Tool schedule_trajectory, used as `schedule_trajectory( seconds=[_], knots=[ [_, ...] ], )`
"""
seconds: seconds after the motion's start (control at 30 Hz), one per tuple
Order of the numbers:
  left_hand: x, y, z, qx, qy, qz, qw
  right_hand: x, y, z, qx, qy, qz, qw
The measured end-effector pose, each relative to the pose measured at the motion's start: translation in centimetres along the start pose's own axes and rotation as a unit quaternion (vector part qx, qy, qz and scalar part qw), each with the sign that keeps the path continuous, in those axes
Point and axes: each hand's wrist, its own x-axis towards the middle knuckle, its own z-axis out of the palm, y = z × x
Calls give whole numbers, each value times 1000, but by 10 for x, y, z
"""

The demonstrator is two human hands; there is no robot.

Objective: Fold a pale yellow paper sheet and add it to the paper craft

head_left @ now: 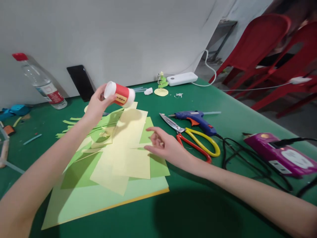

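My left hand [96,102] is closed around a small white container with a red label [121,95], held tilted on its side above the papers. My right hand [165,143] hovers over the right part of the paper pile, thumb and index finger apart. A thin pale paper strip [140,145] reaches close to its thumb; whether they touch I cannot tell. Pale yellow sheets [131,162] lie on green sheets [160,168] and a larger mint sheet [109,201]. Fringed green strips [74,123] and a small yellow star [104,135] are left of them.
Scissors [175,124] and a blue glue gun [193,116] lie right of the papers, with a purple power strip [282,153] and black cables beyond. Against the wall are a water bottle [51,87], phone [80,82], small paper tree [162,82] and white power strip [182,79].
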Motion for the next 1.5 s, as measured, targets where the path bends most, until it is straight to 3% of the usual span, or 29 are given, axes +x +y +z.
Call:
schedule_trajectory(
  seconds=[0.1,0.13,0.23,0.37,0.53,0.7,0.8,0.9,1.0,1.13,1.23,1.37,1.5],
  knots=[
    [-52,22,5,-142,-86,8,986,-1,-7,-4,60,-9,-24,998],
    [-69,26,6,-145,-116,-8,983,-2,-9,-5,85,-18,-35,996],
    [-109,31,3,-34,-220,-16,975,-5,-14,-4,129,-47,-82,987],
    [-132,30,-5,75,-288,-21,954,-7,-18,6,63,-67,-117,989],
    [-138,25,-9,118,-259,-43,958,2,-21,20,10,-88,-131,987],
    [-143,9,-20,140,-291,-51,945,9,-17,29,-4,-98,-148,984],
    [-149,2,-31,194,-274,-49,941,9,-7,32,1,-91,-152,984],
    [-160,4,-38,267,-231,-14,936,9,2,34,9,-87,-150,985],
    [-175,9,-38,322,-223,92,916,10,7,36,14,-82,-143,986],
    [-197,10,-31,360,-252,247,864,6,10,35,13,-59,-121,991],
    [-209,9,-22,384,-275,277,836,-6,12,30,-8,-32,-95,995],
    [-220,14,0,378,-271,273,842,-28,17,21,-98,9,-54,994],
    [-230,21,19,343,-260,300,851,-48,23,14,-161,15,-89,983]
  ],
)
